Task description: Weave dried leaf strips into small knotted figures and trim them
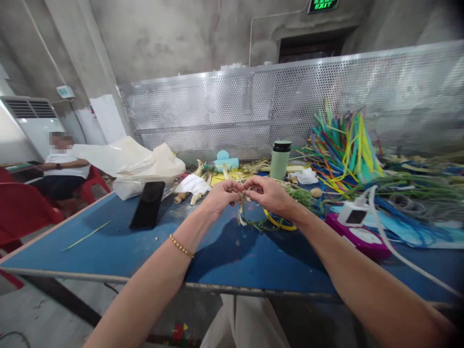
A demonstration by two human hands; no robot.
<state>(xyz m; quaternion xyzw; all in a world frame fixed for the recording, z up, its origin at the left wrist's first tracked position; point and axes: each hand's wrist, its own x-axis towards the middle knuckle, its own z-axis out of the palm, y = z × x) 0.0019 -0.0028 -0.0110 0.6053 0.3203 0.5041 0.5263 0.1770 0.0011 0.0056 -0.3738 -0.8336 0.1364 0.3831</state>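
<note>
My left hand (220,195) and my right hand (267,193) meet above the blue table (119,241), fingers pinched together on a thin pale strip of plant fibre (241,209) that hangs down between them. The strip joins a loop of green strands (258,223) lying on the table under my hands. A yellow ring (278,223) lies just behind that loop. A bead bracelet sits on my left wrist.
A black phone (148,204) lies to the left, with white bags (145,166) behind it. A green flask (280,159), a bundle of coloured strips (344,145), a white charger (353,213) with cable and a magenta case (362,239) stand to the right. A person sits at far left on red chairs (21,208).
</note>
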